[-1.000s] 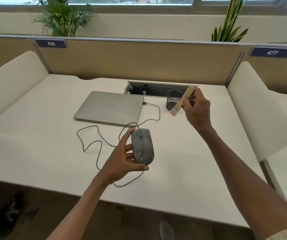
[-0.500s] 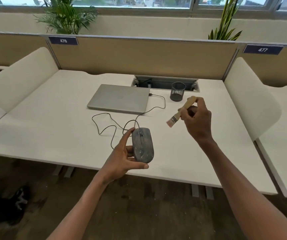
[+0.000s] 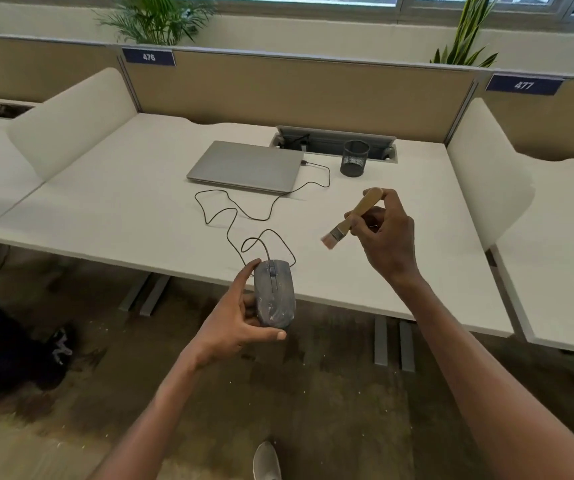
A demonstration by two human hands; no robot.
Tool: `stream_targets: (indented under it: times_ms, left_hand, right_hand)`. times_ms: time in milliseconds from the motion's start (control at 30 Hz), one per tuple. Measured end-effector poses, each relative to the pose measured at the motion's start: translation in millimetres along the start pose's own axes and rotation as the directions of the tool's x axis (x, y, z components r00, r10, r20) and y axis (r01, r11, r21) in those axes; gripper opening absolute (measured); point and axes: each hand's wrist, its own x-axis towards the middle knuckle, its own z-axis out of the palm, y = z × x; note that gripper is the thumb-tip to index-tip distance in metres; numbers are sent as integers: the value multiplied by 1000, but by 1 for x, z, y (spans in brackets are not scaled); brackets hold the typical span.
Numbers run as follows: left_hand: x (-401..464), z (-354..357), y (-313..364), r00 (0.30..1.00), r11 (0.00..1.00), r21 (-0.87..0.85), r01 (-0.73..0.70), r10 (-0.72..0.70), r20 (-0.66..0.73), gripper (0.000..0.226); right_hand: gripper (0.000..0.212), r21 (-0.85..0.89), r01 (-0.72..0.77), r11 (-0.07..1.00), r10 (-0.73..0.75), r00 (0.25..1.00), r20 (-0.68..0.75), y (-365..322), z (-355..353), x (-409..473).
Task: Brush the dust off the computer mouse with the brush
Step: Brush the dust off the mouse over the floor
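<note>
While the left hand [image 3: 233,327] grips the seemingly dusty mouse [image 3: 274,292], the right hand [image 3: 387,237] pinches the brush [image 3: 351,218] well above it.

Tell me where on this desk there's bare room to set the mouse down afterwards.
The widest bare patch on the desk runs from the left side panel to the laptop and the cable loops. A second lies right of the pen cup, up to the right panel. The middle is crowded: laptop, cable and cup.
</note>
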Motion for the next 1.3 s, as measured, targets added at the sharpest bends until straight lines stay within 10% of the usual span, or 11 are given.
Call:
stream_targets:
  times_ms: [1300]
  left_hand:
    - [-115, -133, -111, 940, 996, 10, 86, -84, 330, 131]
  right_hand:
    - [76, 65, -178, 982, 164, 969, 187, -130, 118, -180]
